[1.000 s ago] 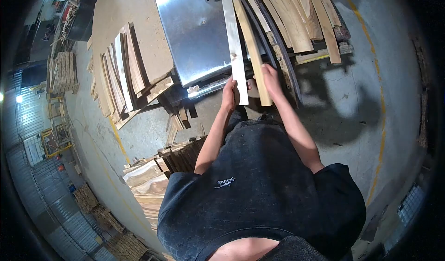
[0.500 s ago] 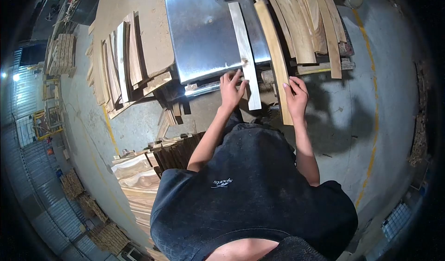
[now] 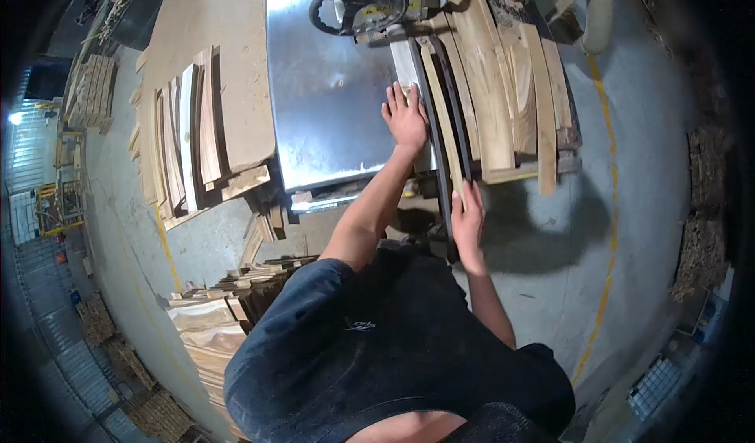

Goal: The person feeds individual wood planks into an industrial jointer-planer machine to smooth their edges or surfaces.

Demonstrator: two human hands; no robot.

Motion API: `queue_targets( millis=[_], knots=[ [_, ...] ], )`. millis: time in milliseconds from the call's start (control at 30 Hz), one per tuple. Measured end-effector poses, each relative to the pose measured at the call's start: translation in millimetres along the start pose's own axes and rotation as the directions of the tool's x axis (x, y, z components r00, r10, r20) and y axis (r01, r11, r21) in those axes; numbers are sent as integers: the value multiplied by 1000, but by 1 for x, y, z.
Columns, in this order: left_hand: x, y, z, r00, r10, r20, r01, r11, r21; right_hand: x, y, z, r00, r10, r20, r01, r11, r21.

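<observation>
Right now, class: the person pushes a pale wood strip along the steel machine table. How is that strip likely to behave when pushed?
The pale strip is long, thin and flat, so it probably slides rather than rolls on the shiny steel table. It looks light and a little springy. The left hand presses flat on it, likely keeping it from skewing. The right hand steadies a second strip.

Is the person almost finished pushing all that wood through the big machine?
Hard to say. Looks done: cut strips lie stacked left of the metal table. In hand: the left hand presses flat on a pale board on the table, pointing toward the black wheel, while the right hand holds the near end of a narrow strip. Left: a pile of boards waits at the right.
</observation>
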State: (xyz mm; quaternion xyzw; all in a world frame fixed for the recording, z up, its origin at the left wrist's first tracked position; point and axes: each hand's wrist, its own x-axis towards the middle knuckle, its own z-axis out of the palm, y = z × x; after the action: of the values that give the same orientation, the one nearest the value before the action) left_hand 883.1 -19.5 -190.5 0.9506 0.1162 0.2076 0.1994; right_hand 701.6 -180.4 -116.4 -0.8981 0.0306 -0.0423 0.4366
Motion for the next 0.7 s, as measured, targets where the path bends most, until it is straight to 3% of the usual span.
queue_targets(
  millis=[100, 233, 300, 367, 433, 500, 533, 567, 600, 633, 700],
  knots=[
    [47, -13, 15, 1000, -2, -12, 1, 999, -35, 11, -3, 5, 1000, -17, 24, 17, 1000, 3],
    [87, -21, 31, 999, -20, 33, 23, 997, -77, 40, 0, 4, 987, 93, 135, -96, 995, 19],
    [103, -24, 34, 1000, 2, -5, -3, 994, -108, 49, -4, 10, 998, 57, 38, -57, 998, -16],
    [117, -22, 33, 1000, -21, 20, 24, 990, -136, 57, -17, 12, 1000, 19, 22, -17, 996, -83],
    [131, -27, 21, 998, -44, -47, 32, 971, -236, 59, -30, 10, 997, 69, 33, -58, 963, -263],
    [151, -51, 4, 928, -274, 252, 364, 807, -464, 57, -33, 11, 998, 64, 15, -56, 948, -315],
    [153, -66, 15, 918, -392, -61, 299, 785, -543, 57, -33, 13, 998, 71, 0, -66, 933, -354],
    [153, -85, 30, 796, -497, -345, 217, 767, -603, 59, -32, 15, 996, 83, -18, -83, 915, -396],
    [161, -117, 25, 799, -444, -405, 236, 851, -468, 59, -30, 17, 993, 114, -11, -107, 886, -450],
    [172, -140, 12, 781, -474, -407, 288, 852, -438, 61, -30, 19, 990, 138, -22, -133, 874, -468],
    [211, -188, -11, 786, -399, -472, 232, 898, -373, 59, -30, 30, 974, 223, -46, -211, 810, -547]
  ],
)
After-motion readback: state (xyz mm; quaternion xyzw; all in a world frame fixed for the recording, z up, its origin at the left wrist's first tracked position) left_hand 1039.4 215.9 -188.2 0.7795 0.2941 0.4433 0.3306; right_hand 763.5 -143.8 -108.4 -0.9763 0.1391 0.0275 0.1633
